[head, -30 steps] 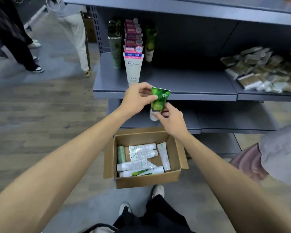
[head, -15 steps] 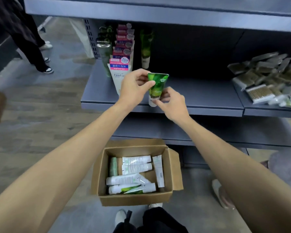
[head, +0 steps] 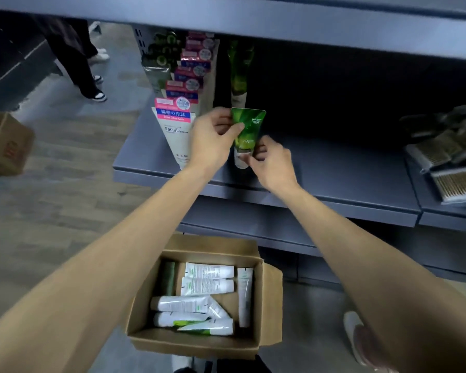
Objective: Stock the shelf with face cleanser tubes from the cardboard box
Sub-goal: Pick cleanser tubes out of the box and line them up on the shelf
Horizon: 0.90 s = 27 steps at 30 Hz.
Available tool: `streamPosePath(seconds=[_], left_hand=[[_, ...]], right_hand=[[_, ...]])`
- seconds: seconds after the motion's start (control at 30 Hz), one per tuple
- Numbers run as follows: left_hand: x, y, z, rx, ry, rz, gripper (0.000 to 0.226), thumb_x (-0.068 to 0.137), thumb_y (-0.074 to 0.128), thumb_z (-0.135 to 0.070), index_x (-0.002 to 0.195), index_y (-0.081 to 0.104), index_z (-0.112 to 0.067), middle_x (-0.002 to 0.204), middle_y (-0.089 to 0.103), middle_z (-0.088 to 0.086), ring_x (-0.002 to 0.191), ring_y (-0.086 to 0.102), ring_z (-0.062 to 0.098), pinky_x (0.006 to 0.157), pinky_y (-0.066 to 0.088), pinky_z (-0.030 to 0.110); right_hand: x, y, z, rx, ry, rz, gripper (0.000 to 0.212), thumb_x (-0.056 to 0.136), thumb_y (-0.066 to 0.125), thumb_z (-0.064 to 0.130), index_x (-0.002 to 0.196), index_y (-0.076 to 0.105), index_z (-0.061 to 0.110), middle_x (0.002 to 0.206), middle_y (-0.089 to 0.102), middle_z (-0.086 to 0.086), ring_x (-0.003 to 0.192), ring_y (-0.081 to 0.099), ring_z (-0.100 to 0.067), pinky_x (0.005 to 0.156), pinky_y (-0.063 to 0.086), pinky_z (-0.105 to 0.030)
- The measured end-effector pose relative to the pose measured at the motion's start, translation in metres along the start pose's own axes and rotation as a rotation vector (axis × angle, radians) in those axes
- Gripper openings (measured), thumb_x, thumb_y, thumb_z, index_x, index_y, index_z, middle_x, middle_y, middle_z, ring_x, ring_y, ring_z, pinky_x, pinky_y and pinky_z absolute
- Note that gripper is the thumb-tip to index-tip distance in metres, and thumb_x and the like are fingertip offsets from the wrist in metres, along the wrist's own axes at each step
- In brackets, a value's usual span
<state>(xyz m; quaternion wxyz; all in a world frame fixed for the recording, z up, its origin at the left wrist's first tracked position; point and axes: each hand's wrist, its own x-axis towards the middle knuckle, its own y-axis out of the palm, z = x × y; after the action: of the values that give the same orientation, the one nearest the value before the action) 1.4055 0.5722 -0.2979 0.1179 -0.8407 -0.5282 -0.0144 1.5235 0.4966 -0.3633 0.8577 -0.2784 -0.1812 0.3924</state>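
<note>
A green cleanser tube (head: 249,130) stands cap down over the grey shelf (head: 334,170), near its front edge. My left hand (head: 213,141) pinches its flat upper end from the left. My right hand (head: 272,162) pinches its white cap end from the right. Behind it another green tube (head: 238,76) stands deeper on the shelf. To the left are rows of white and pink tubes (head: 176,135) and dark green tubes (head: 158,68). The open cardboard box (head: 271,300) sits on the floor below, holding several white tubes (head: 207,278) and one dark green tube (head: 168,278).
Packs of cotton swabs (head: 452,170) lie on the shelf's right section. Another cardboard box (head: 6,144) sits on the floor at far left. A person's legs (head: 76,63) stand in the aisle at upper left. A shoe (head: 361,340) shows at lower right.
Both hands have carried the green tube up from above the box and forward over the shelf. The view has moved closer to the shelf.
</note>
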Motion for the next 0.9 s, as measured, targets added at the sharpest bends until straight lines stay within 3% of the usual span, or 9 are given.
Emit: streamPosePath(seconds=[0.23,0.4,0.43,0.5,0.6,0.7,0.9], left_hand=[[0.019,0.026,0.009,0.151,0.042,-0.263,0.023,0.084,0.071,-0.016,0.107,0.066,-0.012,0.089,0.067,-0.012,0.084,0.066,0.003,0.079,0.054,0.018],[0.036,0.043,0.016,0.16,0.086,-0.305,0.035,0.085,0.058,-0.003,0.12,0.06,-0.008,0.111,0.069,0.003,0.103,0.065,0.016,0.092,0.053,0.032],[0.041,0.045,0.017,0.166,0.086,-0.3,0.038,0.086,0.054,-0.002,0.123,0.058,-0.007,0.114,0.068,0.004,0.106,0.064,0.017,0.093,0.053,0.035],[0.051,0.048,0.021,0.196,0.081,-0.298,0.04,0.086,0.052,-0.004,0.126,0.055,-0.008,0.117,0.067,0.005,0.109,0.064,0.018,0.093,0.053,0.039],[0.065,0.051,0.026,0.236,0.063,-0.287,0.044,0.086,0.051,-0.006,0.13,0.054,-0.008,0.119,0.066,0.005,0.11,0.063,0.018,0.093,0.053,0.039],[0.075,0.05,0.023,0.28,0.07,-0.284,0.047,0.086,0.049,-0.002,0.133,0.051,-0.004,0.125,0.063,0.009,0.115,0.061,0.021,0.096,0.051,0.037],[0.086,0.051,0.017,0.356,0.055,-0.269,0.052,0.083,0.044,-0.01,0.134,0.049,-0.002,0.129,0.059,0.013,0.12,0.056,0.025,0.101,0.044,0.036]], right_hand=[[0.035,0.005,0.005,-0.04,-0.031,0.014,0.014,0.084,0.068,0.023,0.086,0.055,0.019,0.078,0.067,0.001,0.075,0.066,-0.019,0.068,0.057,-0.035],[0.063,0.006,0.015,-0.152,-0.037,0.051,0.021,0.09,0.057,0.026,0.071,0.048,0.023,0.076,0.06,-0.001,0.074,0.059,-0.021,0.06,0.036,-0.028],[0.068,0.006,0.016,-0.244,-0.048,0.067,0.018,0.092,0.054,0.025,0.074,0.054,0.021,0.08,0.062,-0.003,0.075,0.058,-0.022,0.061,0.033,-0.027],[0.08,0.007,0.017,-0.421,-0.085,0.09,0.02,0.097,0.05,0.024,0.102,0.064,0.011,0.102,0.066,-0.01,0.093,0.06,-0.027,0.066,0.03,-0.026],[0.096,0.01,0.012,-0.574,-0.121,0.12,0.037,0.101,0.043,0.028,0.13,0.053,0.007,0.126,0.058,-0.015,0.114,0.054,-0.033,0.075,0.03,-0.027],[0.108,0.016,0.012,-0.638,-0.133,0.146,0.044,0.103,0.037,0.034,0.133,0.052,0.006,0.131,0.054,-0.017,0.119,0.048,-0.034,0.089,0.037,-0.032],[0.12,0.017,0.019,-0.567,-0.094,0.153,0.046,0.102,0.039,0.037,0.137,0.049,0.01,0.136,0.05,-0.015,0.125,0.045,-0.033,0.099,0.035,-0.035]])
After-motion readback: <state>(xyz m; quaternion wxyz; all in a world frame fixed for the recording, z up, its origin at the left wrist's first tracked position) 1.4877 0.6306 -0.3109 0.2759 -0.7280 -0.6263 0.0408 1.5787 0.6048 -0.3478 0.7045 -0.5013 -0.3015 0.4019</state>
